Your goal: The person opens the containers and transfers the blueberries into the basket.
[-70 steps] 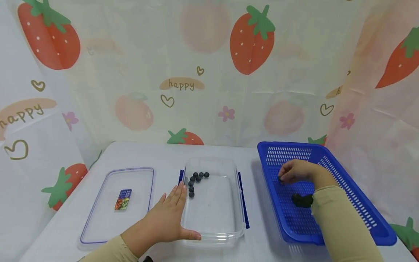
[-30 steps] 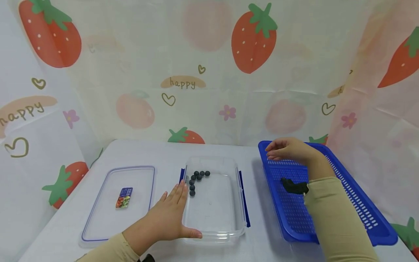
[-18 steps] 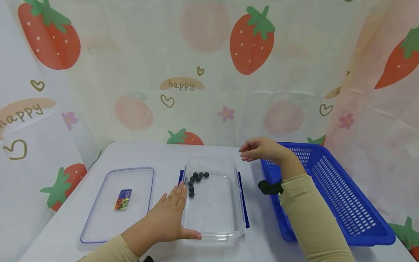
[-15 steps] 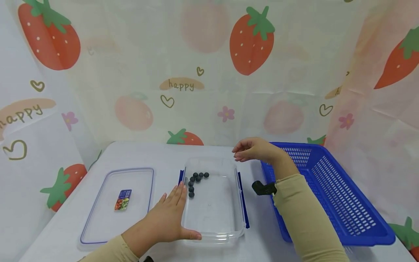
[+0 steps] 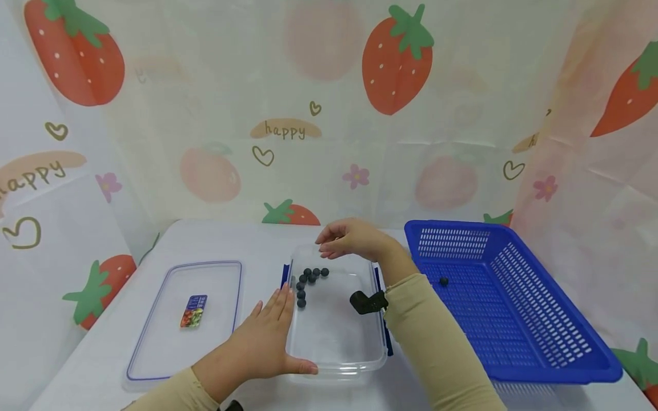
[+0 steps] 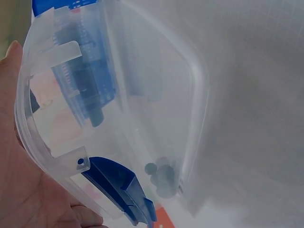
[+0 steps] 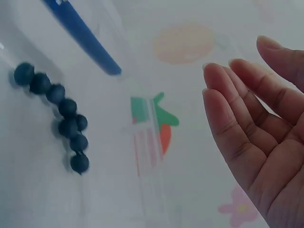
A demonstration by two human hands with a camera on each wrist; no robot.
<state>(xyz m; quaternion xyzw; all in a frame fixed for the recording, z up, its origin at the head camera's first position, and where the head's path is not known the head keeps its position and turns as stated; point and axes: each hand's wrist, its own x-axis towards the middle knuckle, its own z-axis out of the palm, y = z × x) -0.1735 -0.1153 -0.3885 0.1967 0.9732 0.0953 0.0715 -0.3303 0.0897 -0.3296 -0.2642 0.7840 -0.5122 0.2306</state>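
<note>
A clear plastic food container (image 5: 336, 337) with blue side clips stands mid-table. Several small dark blueberry-like balls (image 5: 301, 294) lie in a curved row at its back left; the right wrist view shows the balls (image 7: 67, 107) up close. My left hand (image 5: 262, 339) rests along the container's left side, fingers straight, thumb at the front rim. In the left wrist view the palm (image 6: 28, 185) is beside the rim. Over the container's back edge hovers my right hand (image 5: 354, 240). Its fingers are loosely bent, thumb apart, and nothing shows between them in the right wrist view.
At right stands a blue perforated basket (image 5: 493, 319) with one dark ball (image 5: 444, 281) inside. A clear lid (image 5: 164, 342) with a blue seal and a colourful label (image 5: 193, 311) lies at left. A strawberry-print curtain (image 5: 329, 171) encloses the table.
My right hand has risen out of the basket and travelled left to above the container's back. The dark ball it reached toward now shows in the basket. My left hand has stayed put.
</note>
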